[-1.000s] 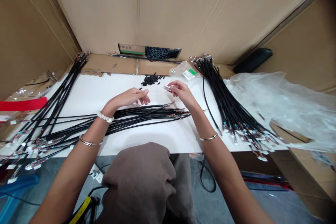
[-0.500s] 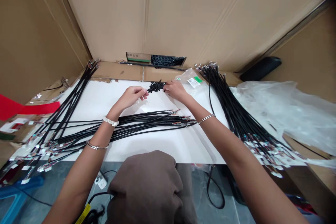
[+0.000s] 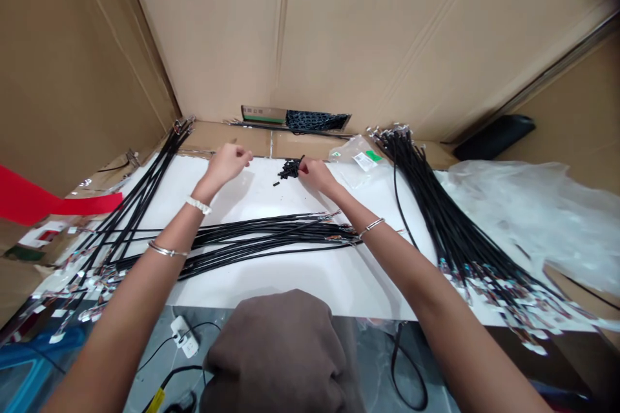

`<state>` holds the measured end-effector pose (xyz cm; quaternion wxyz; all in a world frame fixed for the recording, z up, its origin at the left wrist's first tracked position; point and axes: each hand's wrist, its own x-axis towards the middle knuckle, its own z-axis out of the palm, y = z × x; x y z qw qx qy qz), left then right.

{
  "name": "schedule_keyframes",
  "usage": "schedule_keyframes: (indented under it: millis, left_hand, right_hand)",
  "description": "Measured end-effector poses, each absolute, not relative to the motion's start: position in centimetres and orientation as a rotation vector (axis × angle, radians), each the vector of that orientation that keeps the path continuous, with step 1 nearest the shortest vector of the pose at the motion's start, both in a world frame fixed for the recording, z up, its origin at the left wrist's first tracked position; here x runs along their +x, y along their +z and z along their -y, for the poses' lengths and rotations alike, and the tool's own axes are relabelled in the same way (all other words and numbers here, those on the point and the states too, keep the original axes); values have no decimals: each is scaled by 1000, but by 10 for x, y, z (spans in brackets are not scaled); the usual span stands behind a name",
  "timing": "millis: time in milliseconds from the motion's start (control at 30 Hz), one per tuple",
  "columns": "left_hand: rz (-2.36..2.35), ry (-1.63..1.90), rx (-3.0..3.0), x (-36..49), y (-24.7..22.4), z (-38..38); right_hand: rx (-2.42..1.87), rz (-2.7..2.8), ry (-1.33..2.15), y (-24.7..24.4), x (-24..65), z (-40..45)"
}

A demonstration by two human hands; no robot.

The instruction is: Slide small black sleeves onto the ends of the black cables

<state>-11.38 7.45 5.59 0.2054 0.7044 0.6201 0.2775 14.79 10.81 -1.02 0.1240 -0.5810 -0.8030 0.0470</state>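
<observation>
My right hand [image 3: 316,175] rests at the edge of a small heap of short black tubes [image 3: 289,169] on the white table [image 3: 310,287]. Its fingertips touch the heap, and whether they pinch a tube is hidden. My left hand [image 3: 225,164] is raised a little to the left of the heap, its fingers drawn together with nothing visible in them. Below both hands, black cables with fine-wired ends [image 3: 271,237] lie across the table.
Large bundles of black cables [image 3: 448,226] [image 3: 145,193] fan out on both sides. A clear bag with a green-marked label [image 3: 358,155] lies behind my right hand, and clear plastic sheeting [image 3: 533,219] lies to the right. Cardboard walls [image 3: 208,32] enclose the back.
My left hand has moved up and left, away from the heap. My right hand has moved from the small tool it held to the heap, and that tool is no longer visible.
</observation>
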Motion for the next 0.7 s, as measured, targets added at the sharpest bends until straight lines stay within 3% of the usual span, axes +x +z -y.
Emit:
schedule_keyframes:
  millis: [167,433,700]
  left_hand:
    - [-2371,263,1888,-172,66,-112]
    - [-2651,170,1786,-249,30,-118]
    - [-2539,71,1766,-266,35,-132]
  right_hand:
    - [-1693,2334,129,-12,139,-109]
    - [-1584,2186,250,-6,150,-108]
    - [-1144,1199,1300,2,176,-94]
